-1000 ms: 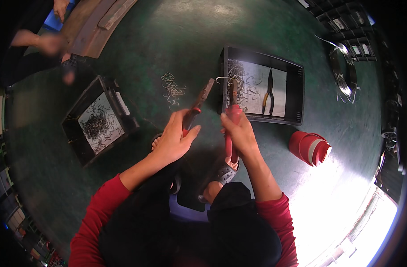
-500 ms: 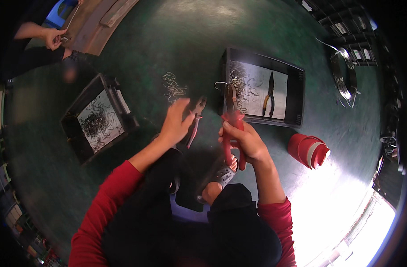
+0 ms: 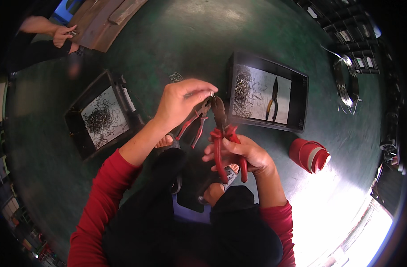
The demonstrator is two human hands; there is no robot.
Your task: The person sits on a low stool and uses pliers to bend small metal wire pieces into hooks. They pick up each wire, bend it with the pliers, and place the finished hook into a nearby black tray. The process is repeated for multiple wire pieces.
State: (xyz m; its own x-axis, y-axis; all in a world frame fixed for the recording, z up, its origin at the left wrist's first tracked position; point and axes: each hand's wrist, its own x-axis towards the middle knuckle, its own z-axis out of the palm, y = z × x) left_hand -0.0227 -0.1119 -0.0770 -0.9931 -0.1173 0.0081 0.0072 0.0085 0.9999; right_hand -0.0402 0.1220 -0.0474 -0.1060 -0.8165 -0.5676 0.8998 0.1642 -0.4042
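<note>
My right hand [image 3: 252,153] grips red-handled pliers [image 3: 219,120], the handles spread and the jaws pointing away from me. At the jaw tip, my left hand [image 3: 179,101] pinches a small piece of bent wire [image 3: 212,94], mostly hidden by the fingers. A second pair of red-handled pliers [image 3: 199,130] lies on the floor beneath, its handles apart. Past my left hand a few loose bent wires [image 3: 175,77] show on the floor. The black tray [image 3: 298,109] on the right holds a heap of bent wires [image 3: 243,91] and yellow-and-black pliers [image 3: 273,100].
Another black tray [image 3: 128,101] with dark bent wires [image 3: 100,119] stands left. A red container [image 3: 306,155] and a wire coil [image 3: 344,86] are on the right. At far left a co-worker's hand [image 3: 62,36] is beside a wooden bench [image 3: 101,24].
My left hand has moved right and away to the pliers' jaws, pinching a bent wire there. The hook-shaped wire seen at the jaws before no longer sticks out. The right hand's handles have spread.
</note>
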